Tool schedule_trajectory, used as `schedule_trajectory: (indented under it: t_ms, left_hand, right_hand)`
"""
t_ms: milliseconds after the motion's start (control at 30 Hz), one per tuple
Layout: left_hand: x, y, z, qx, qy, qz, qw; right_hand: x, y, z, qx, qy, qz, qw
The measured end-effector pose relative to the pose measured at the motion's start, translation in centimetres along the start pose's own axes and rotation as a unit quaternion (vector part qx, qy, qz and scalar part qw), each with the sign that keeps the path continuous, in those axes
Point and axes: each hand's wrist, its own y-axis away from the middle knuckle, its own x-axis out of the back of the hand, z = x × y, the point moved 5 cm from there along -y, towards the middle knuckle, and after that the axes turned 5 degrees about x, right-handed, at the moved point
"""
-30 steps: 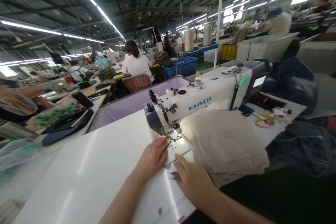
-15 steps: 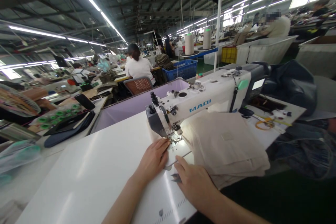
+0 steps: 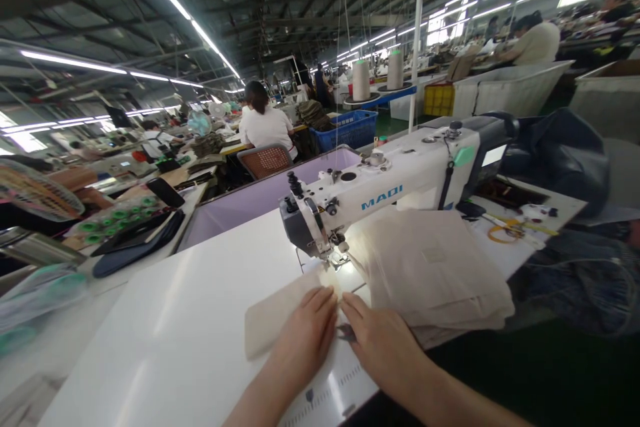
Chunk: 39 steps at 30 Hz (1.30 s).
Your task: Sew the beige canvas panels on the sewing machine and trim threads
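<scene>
A narrow beige fabric piece (image 3: 273,322) lies on the white sewing table, its far end near the presser foot (image 3: 340,260) of a lit sewing machine (image 3: 380,180). My left hand (image 3: 313,320) grips the piece by its near edge, fingers together and thumb hidden. Just to the right, my right hand (image 3: 377,333) has its fingertips near the same edge, just short of the presser foot. Dark, pointed thread snips (image 3: 346,332) stick out from beneath its curled fingers. Beside it, under the machine arm, rests a stack of folded beige fabric (image 3: 435,273).
Yellow-handled scissors (image 3: 505,232) lie on the table's right end. A lilac bin (image 3: 235,203) stands behind the table, with a person (image 3: 265,120) seated beyond it. Thread cones (image 3: 361,80) sit on a stand. To the left, a fan (image 3: 37,193) borders the neighbouring table.
The narrow beige piece now shows on the table left of the needle. My left hand has come back towards me with it; my right hand has shifted slightly right, still with the snips.
</scene>
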Motion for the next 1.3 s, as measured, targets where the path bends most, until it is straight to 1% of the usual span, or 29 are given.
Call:
schedule_trajectory:
  t_ms: [100, 200, 267, 333, 433, 500, 633, 733, 833, 1067, 1300]
  left_hand:
    - [0.2, 0.7, -0.3, -0.014, 0.016, 0.004, 1.0]
    - [0.2, 1.1, -0.3, -0.02, 0.01, -0.005, 1.0]
    - [0.0, 1.1, -0.2, -0.013, -0.007, -0.016, 1.0]
    - [-0.3, 0.8, -0.6, 0.017, -0.037, -0.025, 0.999]
    - [-0.4, 0.0, -2.1, 0.075, -0.091, -0.032, 0.993]
    - [-0.3, -0.7, -3.6, 0.089, -0.115, -0.027, 0.989]
    - [0.0, -2.1, -6.3, 0.05, -0.119, -0.003, 0.992]
    - [0.1, -2.7, -7.4, 0.026, -0.106, 0.005, 0.994]
    - [0.1, -2.8, -7.6, 0.028, -0.114, 0.012, 0.993]
    - [0.0, -2.3, -7.0, 0.035, -0.146, 0.028, 0.988]
    - [0.1, -2.3, -7.1, 0.046, -0.15, 0.032, 0.987]
  right_hand:
    - [0.0, -0.1, -0.1, -0.008, 0.006, -0.005, 1.0]
    - [0.1, -0.3, -0.2, -0.012, 0.02, -0.004, 1.0]
    - [0.0, -0.5, -0.3, -0.009, 0.03, -0.006, 0.999]
    - [-0.1, -0.6, -0.3, -0.007, 0.037, -0.006, 0.999]
    - [-0.4, -0.5, -0.3, -0.006, 0.044, 0.008, 0.999]
    - [-0.8, -0.5, -0.3, -0.001, 0.045, 0.016, 0.999]
    - [-1.5, -0.4, -0.3, 0.023, 0.041, 0.034, 0.998]
    - [-1.7, -0.2, -0.2, 0.033, 0.038, 0.049, 0.998]
    - [-1.9, -0.1, -0.2, 0.038, 0.036, 0.056, 0.997]
    - [-2.2, -0.1, -0.2, 0.038, 0.027, 0.088, 0.995]
    - [-1.6, 0.0, -0.4, 0.033, 0.019, 0.082, 0.996]
